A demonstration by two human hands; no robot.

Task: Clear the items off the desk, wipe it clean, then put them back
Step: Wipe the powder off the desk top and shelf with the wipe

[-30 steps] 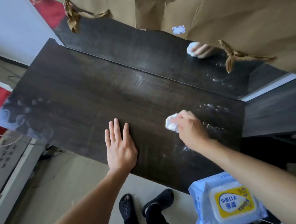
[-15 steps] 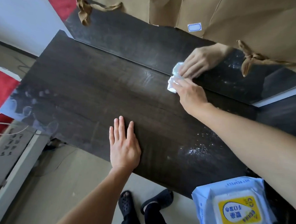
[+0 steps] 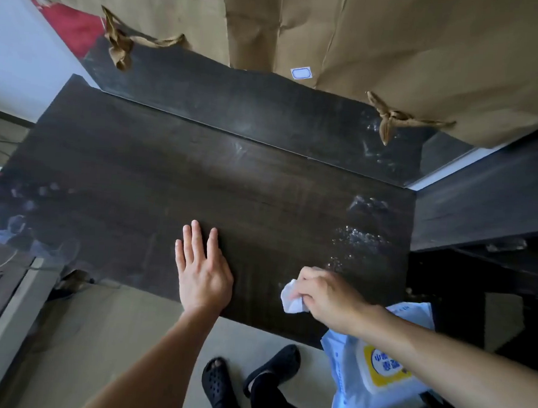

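Clearing looks done: the dark bench (image 3: 200, 181) carries only the hands. Wiping seems midway. The right grip (image 3: 328, 296) clenches a crumpled white wipe (image 3: 290, 299) against the near edge, and the left grip (image 3: 203, 272) lies flat and released beside it. White specks (image 3: 359, 236) lie near the right edge, and the putting back is not yet begun. A pack of wipes (image 3: 374, 377) sits below the near right corner; I cannot tell how full it is.

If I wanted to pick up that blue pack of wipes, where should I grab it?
The pack of wipes lies with its yellow lid facing up, and the right forearm crosses its far part. So probably pinch its soft blue near edge, coming from the person's side.
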